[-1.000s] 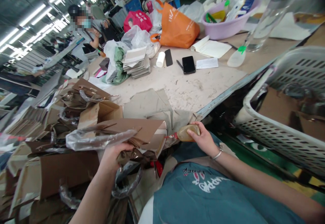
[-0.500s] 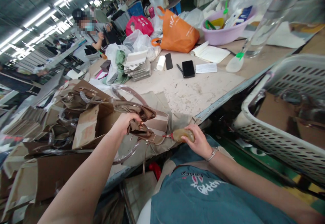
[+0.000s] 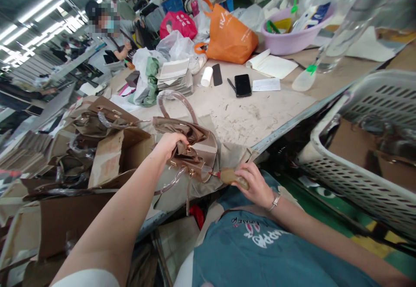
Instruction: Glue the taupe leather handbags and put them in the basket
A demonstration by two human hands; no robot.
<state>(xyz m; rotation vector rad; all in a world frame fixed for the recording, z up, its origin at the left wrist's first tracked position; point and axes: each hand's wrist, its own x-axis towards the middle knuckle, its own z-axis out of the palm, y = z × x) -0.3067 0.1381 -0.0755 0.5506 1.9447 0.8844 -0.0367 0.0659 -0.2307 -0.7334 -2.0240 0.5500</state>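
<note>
Apron [image 3: 266,261]: teal cloth, covering the front of the body.
Band [image 3: 242,205]: beige-brown, crossing the teal.
Chest lettering [image 3: 265,238]: white, bold, rounded; only partly readable.
Script [image 3: 239,221]: small, dark, beside the white letters.
Motif [image 3: 250,227]: pink strokes between script and lettering.
Left sleeve [image 3: 87,279]: white, short; forearm bare.
Right wrist: one narrow silver-coloured bracelet [image 3: 275,201].
Undergarment [image 3: 185,270]: white edge beside the apron.
</note>
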